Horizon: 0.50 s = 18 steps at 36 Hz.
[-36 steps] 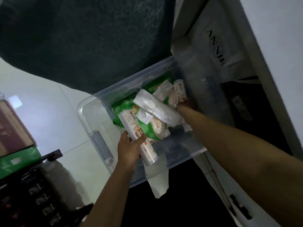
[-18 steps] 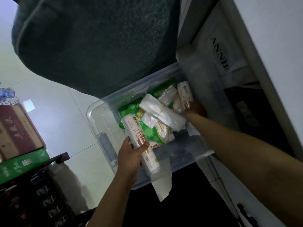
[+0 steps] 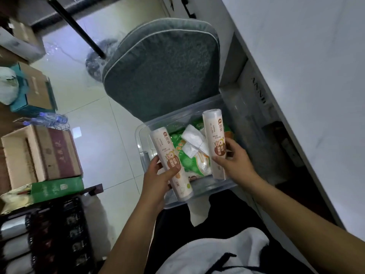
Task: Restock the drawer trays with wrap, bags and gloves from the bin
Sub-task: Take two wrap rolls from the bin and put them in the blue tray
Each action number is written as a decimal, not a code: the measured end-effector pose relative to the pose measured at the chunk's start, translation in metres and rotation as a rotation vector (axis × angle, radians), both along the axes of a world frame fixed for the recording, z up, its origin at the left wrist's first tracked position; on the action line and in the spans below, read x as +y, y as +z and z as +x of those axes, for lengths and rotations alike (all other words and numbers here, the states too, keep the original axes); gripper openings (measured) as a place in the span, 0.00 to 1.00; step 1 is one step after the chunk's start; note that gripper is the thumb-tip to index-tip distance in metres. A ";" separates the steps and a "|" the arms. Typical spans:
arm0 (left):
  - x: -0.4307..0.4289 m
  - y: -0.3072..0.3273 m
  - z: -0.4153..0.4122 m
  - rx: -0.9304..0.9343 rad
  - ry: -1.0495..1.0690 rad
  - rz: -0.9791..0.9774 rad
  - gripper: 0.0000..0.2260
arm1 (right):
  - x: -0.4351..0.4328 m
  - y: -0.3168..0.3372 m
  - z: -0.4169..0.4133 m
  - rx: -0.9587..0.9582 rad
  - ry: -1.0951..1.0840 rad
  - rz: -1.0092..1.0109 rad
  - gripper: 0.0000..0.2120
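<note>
A clear plastic bin [image 3: 215, 189] sits in front of me, low in the middle. My left hand [image 3: 158, 175] grips a white roll of wrap [image 3: 167, 155] with a brown label, held above the bin's left side. My right hand [image 3: 235, 161] grips a second, matching roll [image 3: 214, 135] above the bin's right side. Between the two rolls, inside the bin, lie green packets [image 3: 189, 161] and a folded bundle of white bags [image 3: 194, 141]. To the right, an open drawer [image 3: 256, 107] of the white cabinet shows a dark inside.
A grey cushioned chair seat [image 3: 164, 72] stands just behind the bin. Cardboard boxes [image 3: 41, 153] and a green box [image 3: 57, 187] are stacked at left on the pale tiled floor [image 3: 98, 135]. A dark rack [image 3: 49, 234] fills the lower left. The white countertop [image 3: 306, 76] runs along the right.
My right hand has closed on a second roll and lifted it out of the bin. My left hand has raised its roll higher. The camera has tilted up, showing more of the chair and floor.
</note>
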<state>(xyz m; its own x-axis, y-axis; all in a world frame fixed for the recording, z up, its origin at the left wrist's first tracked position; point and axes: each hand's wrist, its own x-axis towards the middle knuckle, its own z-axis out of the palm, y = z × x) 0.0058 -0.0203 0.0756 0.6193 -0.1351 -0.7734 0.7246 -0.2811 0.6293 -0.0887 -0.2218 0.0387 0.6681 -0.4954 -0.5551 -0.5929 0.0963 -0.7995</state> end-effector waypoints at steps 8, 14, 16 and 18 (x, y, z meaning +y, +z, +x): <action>0.025 0.032 -0.016 -0.080 -0.067 -0.056 0.27 | 0.010 0.054 -0.042 -0.136 -0.070 0.042 0.23; 0.040 0.058 -0.008 -0.113 -0.273 -0.198 0.26 | 0.043 0.092 -0.070 -0.228 -0.243 0.005 0.24; 0.047 0.065 -0.007 -0.108 -0.351 -0.246 0.27 | 0.065 0.102 -0.082 -0.253 -0.308 -0.015 0.23; 0.055 0.069 -0.007 -0.103 -0.438 -0.295 0.27 | 0.091 0.109 -0.096 -0.270 -0.389 -0.032 0.23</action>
